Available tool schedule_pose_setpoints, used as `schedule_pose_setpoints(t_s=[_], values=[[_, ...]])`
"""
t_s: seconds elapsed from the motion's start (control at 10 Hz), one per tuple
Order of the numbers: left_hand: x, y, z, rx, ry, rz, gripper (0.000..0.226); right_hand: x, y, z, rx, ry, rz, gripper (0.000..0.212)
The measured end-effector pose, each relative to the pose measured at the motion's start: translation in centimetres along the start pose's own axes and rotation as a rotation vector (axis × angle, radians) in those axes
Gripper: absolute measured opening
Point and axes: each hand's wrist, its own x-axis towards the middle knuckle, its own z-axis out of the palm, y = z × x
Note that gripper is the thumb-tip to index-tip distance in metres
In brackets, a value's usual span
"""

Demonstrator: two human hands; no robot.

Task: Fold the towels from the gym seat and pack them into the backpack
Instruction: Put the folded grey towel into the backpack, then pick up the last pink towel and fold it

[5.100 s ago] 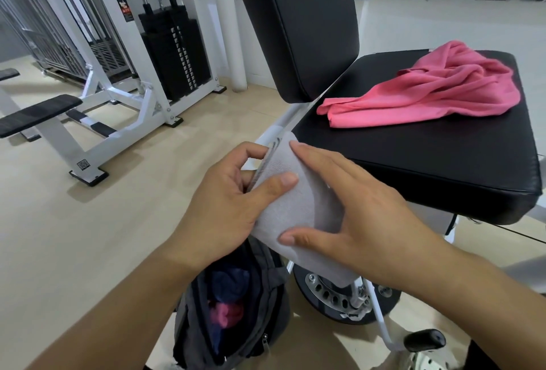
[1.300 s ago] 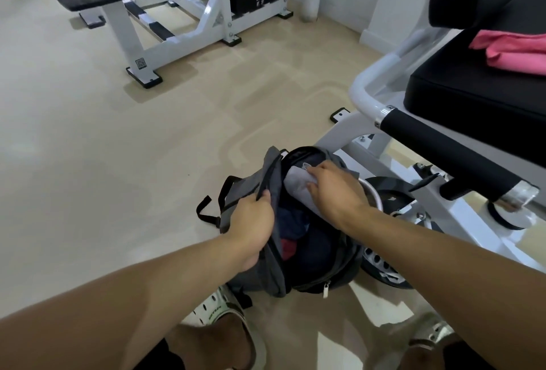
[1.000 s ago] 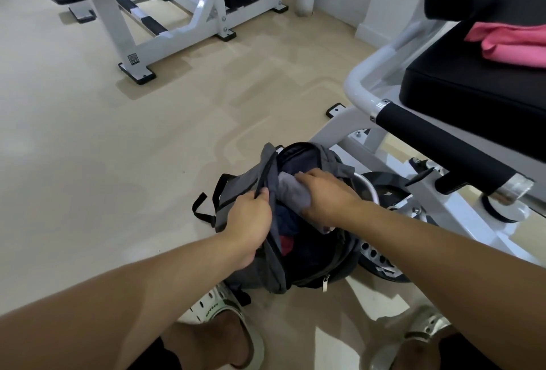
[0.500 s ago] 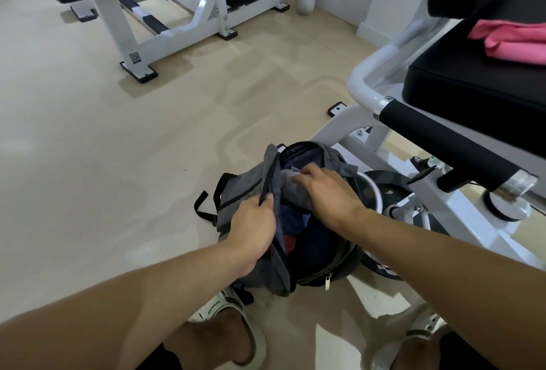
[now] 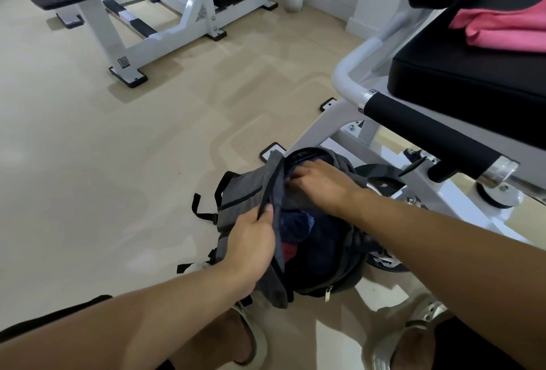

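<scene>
Since the frame half a second earlier, the grey towel has sunk out of sight under the right hand, which is now reaching deeper into the mouth of the backpack; five seconds back, both hands were folding that towel in the air beside the gym seat. One backpack is standing open on the floor, just beside the white frame of the machine. The left hand is gripping the grey front flap at its edge, fingers curled round the fabric and thumb on top, holding the opening wide. The right hand is lying palm down inside the opening; its fingers are loosely bent, and whether they are pinching the grey towel cannot be told, since the cloth beneath them is hidden. Two coloured items are showing inside the bag: one dark blue cloth and one red cloth below it. One pink towel is lying unfolded on the black gym seat, well apart from the backpack. Two sandalled feet are showing at the bottom edge, one under each forearm.
</scene>
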Motion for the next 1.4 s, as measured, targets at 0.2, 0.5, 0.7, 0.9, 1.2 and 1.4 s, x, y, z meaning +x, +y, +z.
schedule_pose_setpoints(t_s=[0.2,0.5,0.7,0.9,1.2,1.4], values=[[0.7,0.3,-0.3,-0.071,0.072,-0.024,0.03,-0.2,0.0,-0.4,0.276,0.075,0.474,0.033],[1.2,0.6,-0.3,-0.095,0.059,-0.056,0.033,0.1,-1.3,-0.5,0.667,-0.279,0.377,0.08],[1.2,0.3,-0.2,-0.078,0.068,-0.04,0.033,-0.4,-3.7,0.9,0.678,-0.077,0.598,0.07],[0.8,0.4,0.0,-0.076,0.023,-0.013,0.027,-0.4,-3.5,1.2,0.816,-0.302,0.443,0.085],[3.1,2.1,0.9,-0.092,0.006,-0.026,0.036,-0.5,-2.7,-0.8,0.849,-0.159,0.414,0.071],[4.4,3.7,2.5,-0.05,-0.032,0.038,0.053,-2.3,-2.5,-4.3,0.914,0.056,0.482,0.053]])
